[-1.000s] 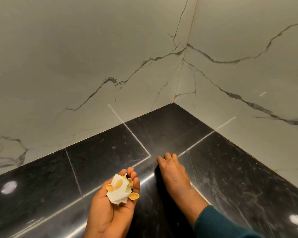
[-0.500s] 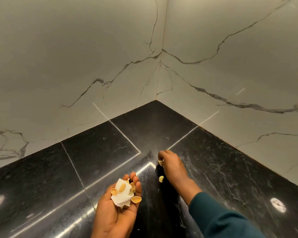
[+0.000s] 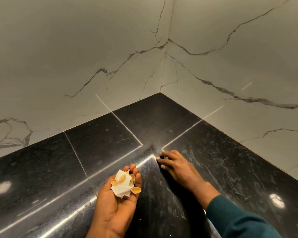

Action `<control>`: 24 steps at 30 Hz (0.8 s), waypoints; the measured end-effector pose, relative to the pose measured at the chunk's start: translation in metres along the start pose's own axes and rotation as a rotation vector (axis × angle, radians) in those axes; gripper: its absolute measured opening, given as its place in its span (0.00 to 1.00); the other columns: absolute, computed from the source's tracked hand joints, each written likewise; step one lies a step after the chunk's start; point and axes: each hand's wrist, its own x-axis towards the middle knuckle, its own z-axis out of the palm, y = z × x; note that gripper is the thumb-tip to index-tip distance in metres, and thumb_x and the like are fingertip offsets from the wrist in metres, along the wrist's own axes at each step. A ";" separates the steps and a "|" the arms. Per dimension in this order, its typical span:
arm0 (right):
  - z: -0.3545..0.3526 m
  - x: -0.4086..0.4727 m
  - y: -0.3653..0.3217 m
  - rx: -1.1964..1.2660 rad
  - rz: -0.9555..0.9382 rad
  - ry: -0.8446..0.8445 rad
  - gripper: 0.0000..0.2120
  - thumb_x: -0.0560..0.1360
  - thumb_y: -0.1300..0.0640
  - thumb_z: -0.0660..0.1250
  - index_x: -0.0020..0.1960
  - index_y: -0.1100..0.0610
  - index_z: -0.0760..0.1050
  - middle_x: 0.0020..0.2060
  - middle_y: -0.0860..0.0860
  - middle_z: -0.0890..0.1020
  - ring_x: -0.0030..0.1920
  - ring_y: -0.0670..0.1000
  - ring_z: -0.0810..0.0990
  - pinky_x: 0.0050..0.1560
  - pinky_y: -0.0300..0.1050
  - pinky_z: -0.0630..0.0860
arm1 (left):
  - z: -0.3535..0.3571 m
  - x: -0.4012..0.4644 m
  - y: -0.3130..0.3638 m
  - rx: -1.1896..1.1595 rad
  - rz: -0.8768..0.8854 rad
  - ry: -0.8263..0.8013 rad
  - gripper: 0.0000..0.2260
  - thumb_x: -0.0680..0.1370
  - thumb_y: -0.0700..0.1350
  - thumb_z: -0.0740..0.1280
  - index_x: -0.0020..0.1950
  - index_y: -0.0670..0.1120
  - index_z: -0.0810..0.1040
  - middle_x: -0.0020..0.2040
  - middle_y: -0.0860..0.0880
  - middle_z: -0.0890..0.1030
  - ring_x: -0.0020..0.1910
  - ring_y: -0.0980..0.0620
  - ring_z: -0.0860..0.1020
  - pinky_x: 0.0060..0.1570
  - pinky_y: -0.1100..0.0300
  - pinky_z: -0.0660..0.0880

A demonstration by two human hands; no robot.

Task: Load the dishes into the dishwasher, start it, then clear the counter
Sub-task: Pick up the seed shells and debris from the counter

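Cupping crumpled tissue (image 3: pixel 121 186), curved shells (image 3: pixel 136 190) | left hand (image 3: pixel 117 200) (palm up)

The loose shell (image 3: pixel 165 157) on the counter is now under the right hand (image 3: pixel 175 164)

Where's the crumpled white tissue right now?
Head view, lower centre: the tissue lies in the upturned left hand among nut shells, above the black counter.

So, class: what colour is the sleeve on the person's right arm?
Dark teal sleeve, seen in the head view.
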 end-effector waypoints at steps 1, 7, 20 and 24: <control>-0.003 -0.009 0.000 -0.009 0.008 0.007 0.16 0.80 0.48 0.60 0.67 0.47 0.74 0.64 0.43 0.71 0.63 0.43 0.65 0.59 0.40 0.71 | 0.002 -0.002 -0.001 0.001 -0.001 -0.007 0.13 0.80 0.42 0.58 0.51 0.34 0.78 0.47 0.37 0.82 0.47 0.44 0.80 0.39 0.50 0.81; -0.001 -0.035 -0.006 0.012 0.102 0.003 0.19 0.82 0.47 0.57 0.73 0.42 0.66 0.74 0.42 0.64 0.75 0.44 0.57 0.70 0.39 0.61 | 0.003 -0.009 -0.009 0.039 -0.025 -0.026 0.13 0.79 0.42 0.58 0.50 0.35 0.78 0.46 0.37 0.83 0.47 0.44 0.80 0.42 0.50 0.80; -0.010 -0.028 -0.027 -0.251 0.308 0.043 0.15 0.74 0.63 0.68 0.57 0.53 0.69 0.50 0.52 0.71 0.52 0.51 0.68 0.42 0.42 0.68 | 0.002 0.002 -0.021 0.061 -0.034 -0.013 0.12 0.79 0.40 0.58 0.50 0.35 0.78 0.45 0.37 0.83 0.45 0.44 0.80 0.42 0.51 0.81; -0.024 -0.021 -0.019 0.068 0.493 0.157 0.06 0.74 0.65 0.63 0.45 0.55 0.73 0.42 0.50 0.76 0.45 0.52 0.75 0.37 0.42 0.65 | 0.004 0.011 -0.025 0.056 -0.052 -0.006 0.11 0.78 0.40 0.58 0.49 0.35 0.78 0.44 0.38 0.82 0.45 0.44 0.80 0.42 0.51 0.81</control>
